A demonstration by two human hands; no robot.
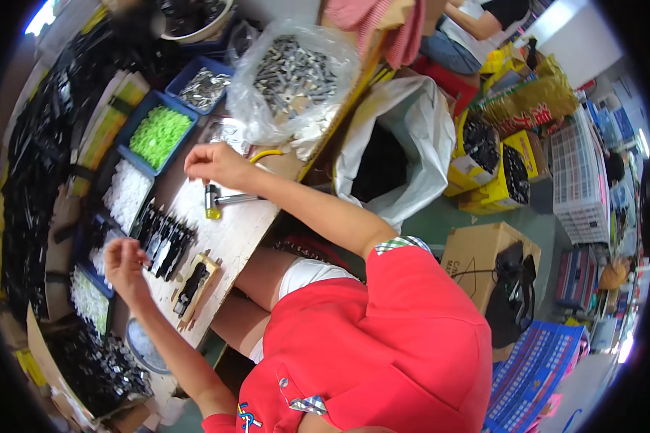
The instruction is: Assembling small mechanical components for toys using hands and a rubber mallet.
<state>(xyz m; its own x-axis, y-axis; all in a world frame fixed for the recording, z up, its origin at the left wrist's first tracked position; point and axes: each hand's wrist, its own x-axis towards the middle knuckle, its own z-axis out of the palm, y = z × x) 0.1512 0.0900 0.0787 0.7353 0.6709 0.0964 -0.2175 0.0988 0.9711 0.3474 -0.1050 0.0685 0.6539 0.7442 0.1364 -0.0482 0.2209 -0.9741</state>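
My left hand (128,273) hangs over the bench beside a dark blue bin (100,280), its fingers curled into a pinch. What it holds, if anything, is too small to make out. My right hand (220,165) is also closed, thumb against fingers, above a hammer (211,203) with a yellow face; its contents are hidden. Between my hands a row of black parts (165,239) lies side by side on the bench. Closer to my lap rests a wooden fixture (208,268) with a black part (193,286) set in it.
Around the bench stand bins of green pieces (155,136), white pieces (126,193) and shiny metal pieces (204,88). A clear bag (256,115) contains grey metal parts. Farther right are a white sack (432,169) and a cardboard box (477,249). Another person (477,29) sits beyond.
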